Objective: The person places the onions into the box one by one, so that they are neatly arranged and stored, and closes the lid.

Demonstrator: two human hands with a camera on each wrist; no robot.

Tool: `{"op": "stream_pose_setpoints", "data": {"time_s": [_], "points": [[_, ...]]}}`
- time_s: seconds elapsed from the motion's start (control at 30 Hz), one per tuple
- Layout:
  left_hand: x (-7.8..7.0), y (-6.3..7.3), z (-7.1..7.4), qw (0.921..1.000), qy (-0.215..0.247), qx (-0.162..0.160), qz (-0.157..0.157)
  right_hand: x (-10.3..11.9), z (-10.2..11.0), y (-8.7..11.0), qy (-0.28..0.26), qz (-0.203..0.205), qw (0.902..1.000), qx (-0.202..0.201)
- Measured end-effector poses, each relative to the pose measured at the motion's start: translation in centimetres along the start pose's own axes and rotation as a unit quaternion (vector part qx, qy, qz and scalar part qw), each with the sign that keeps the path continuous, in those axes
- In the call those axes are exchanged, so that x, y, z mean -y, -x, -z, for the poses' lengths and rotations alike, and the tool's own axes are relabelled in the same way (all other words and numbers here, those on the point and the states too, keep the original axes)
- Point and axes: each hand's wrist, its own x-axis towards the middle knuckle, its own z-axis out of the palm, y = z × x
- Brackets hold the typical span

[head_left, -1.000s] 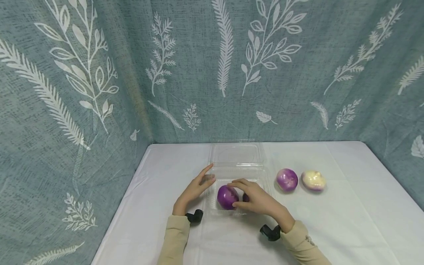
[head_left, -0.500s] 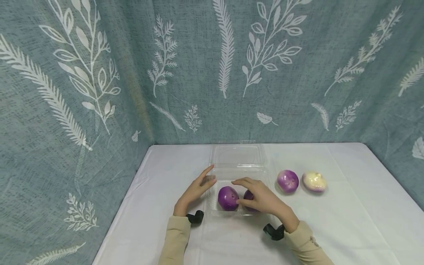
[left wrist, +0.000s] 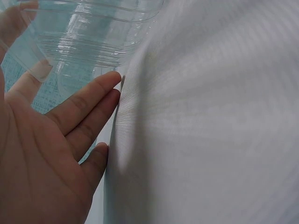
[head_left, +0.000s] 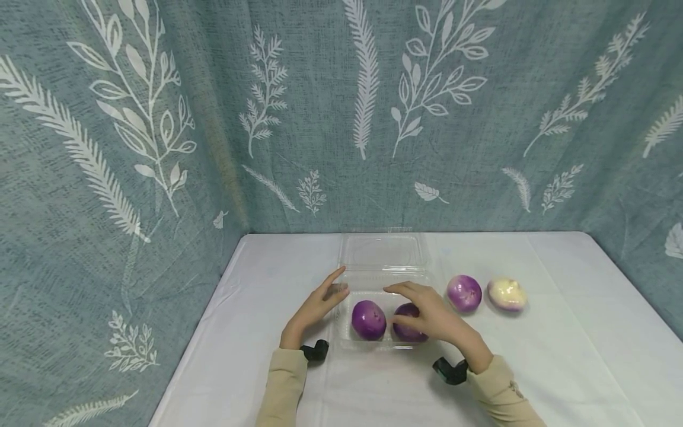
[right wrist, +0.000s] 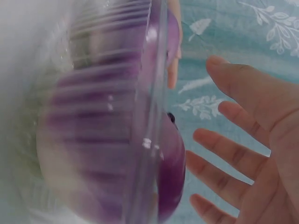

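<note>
An open clear plastic clamshell box [head_left: 384, 280] lies on the table with two purple-and-white turnips side by side in its tray, a left turnip [head_left: 368, 321] and a right turnip [head_left: 409, 332]. My left hand [head_left: 313, 307] is at the tray's left side, its fingers fairly straight; in the left wrist view some of them show behind the clear plastic. My right hand [head_left: 429, 311] hovers over the right turnip and partly covers it. Its fingers are spread and apart from the turnip [right wrist: 173, 177] in the right wrist view.
To the right of the box stand another purple turnip [head_left: 464, 293] and a paler turnip [head_left: 507, 295] with its cream side up. The box's lid [head_left: 383, 252] lies folded back towards the patterned curtain [head_left: 331, 118]. White cloth [head_left: 560, 356] covers the table.
My right hand has let go of the left turnip and moved right, over the right turnip, which shows more now. The left hand has stayed at the box's side.
</note>
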Motion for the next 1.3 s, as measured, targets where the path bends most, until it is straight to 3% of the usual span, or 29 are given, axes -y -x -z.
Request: {"op": "stream_pose_setpoints", "data": {"time_s": [0.4, 0.7, 1.0, 1.3], "points": [[0.0, 0.0, 0.0, 1.0000, 0.001, 0.005, 0.001, -0.8, 1.4, 0.8, 0.031, -0.013, 0.9991, -0.025], [-0.1, 0.0, 0.1, 1.0000, -0.001, 0.002, 0.002, -1.6, 2.2, 1.6, 0.002, -0.042, 0.9988, -0.025], [0.2, -0.1, 0.2, 1.0000, 0.002, 0.008, -0.001, -2.6, 3.5, 2.4, 0.023, -0.065, 0.9967, -0.041], [0.3, -0.1, 0.1, 1.0000, 0.000, 0.007, -0.001, -3.8, 4.2, 3.3, 0.027, -0.058, 0.9960, -0.062]]}}
